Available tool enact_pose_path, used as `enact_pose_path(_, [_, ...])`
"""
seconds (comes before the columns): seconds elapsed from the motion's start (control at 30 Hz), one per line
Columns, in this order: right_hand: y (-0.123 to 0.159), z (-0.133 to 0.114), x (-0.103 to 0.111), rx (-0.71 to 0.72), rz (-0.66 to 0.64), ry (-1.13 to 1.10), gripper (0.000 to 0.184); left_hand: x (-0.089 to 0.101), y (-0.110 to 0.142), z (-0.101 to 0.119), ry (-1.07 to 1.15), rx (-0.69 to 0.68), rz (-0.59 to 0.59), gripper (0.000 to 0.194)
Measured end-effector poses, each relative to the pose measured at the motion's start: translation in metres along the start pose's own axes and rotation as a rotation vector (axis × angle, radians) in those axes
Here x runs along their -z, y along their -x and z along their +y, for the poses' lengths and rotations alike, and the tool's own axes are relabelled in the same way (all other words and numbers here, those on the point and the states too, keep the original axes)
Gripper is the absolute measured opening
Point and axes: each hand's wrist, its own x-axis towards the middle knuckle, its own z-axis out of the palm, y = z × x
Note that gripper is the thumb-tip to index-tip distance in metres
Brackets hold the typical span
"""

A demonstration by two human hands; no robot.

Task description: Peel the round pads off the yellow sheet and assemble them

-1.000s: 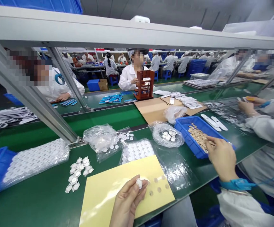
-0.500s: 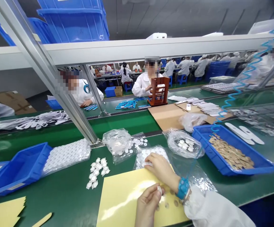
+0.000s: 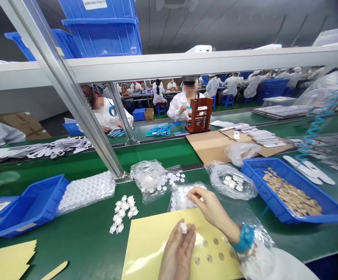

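My left hand (image 3: 178, 252), palm turned up over the yellow sheet (image 3: 148, 237), holds a small white round part (image 3: 183, 227) between thumb and fingers. The fingertips of my right hand (image 3: 208, 204) are pinched together over the near edge of a clear bag of white discs (image 3: 179, 198); anything between them is too small to make out. Several small greyish discs (image 3: 209, 258) lie in rows on the yellow sheet, partly behind my right wrist. To the left of the sheet, a loose group of white round parts with small tabs (image 3: 122, 213) rests on the green bench.
A blue tray of tan pieces (image 3: 291, 194) stands at right, beside an open bag of white pieces (image 3: 233, 181). Behind the sheet is another plastic bag (image 3: 148, 177). Blue bins (image 3: 37, 206) and a metal post (image 3: 98, 136) are at left. Co-workers sit across the bench.
My right hand has drawn its spread fingers into a pinch above the bag. My left hand has turned palm up with the white part. The view has shifted slightly.
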Motion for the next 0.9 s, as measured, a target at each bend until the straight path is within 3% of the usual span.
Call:
enact_pose_path(0.13, [0.034,-0.034,0.008,0.146,-0.091,-0.121,0.014,-0.027,0.013,0.019,0.192,0.036,-0.089,0.018])
enact_pose_path(0.27, [0.059,-0.051,0.003,0.16,-0.003,-0.093,0.012,-0.045,0.025,0.024,0.273,0.046,-0.152,0.024])
enact_pose_path(0.37, [0.068,-0.052,0.002,0.134,0.042,-0.157,0.029,-0.046,0.032,0.023,0.283,0.007,-0.179,0.025])
enact_pose_path(0.6, [0.078,-0.05,0.004,0.32,0.232,-0.149,0.021,-0.043,0.045,0.025,0.193,-0.044,-0.314,0.018])
enact_pose_path(0.73, [0.077,-0.055,0.026,0.462,0.339,-0.112,0.021,-0.048,0.057,0.028,0.028,-0.091,-0.378,0.024])
enact_pose_path(0.9, [0.069,-0.065,0.053,0.509,0.391,-0.091,0.017,-0.046,0.062,0.028,-0.126,-0.081,-0.409,0.021])
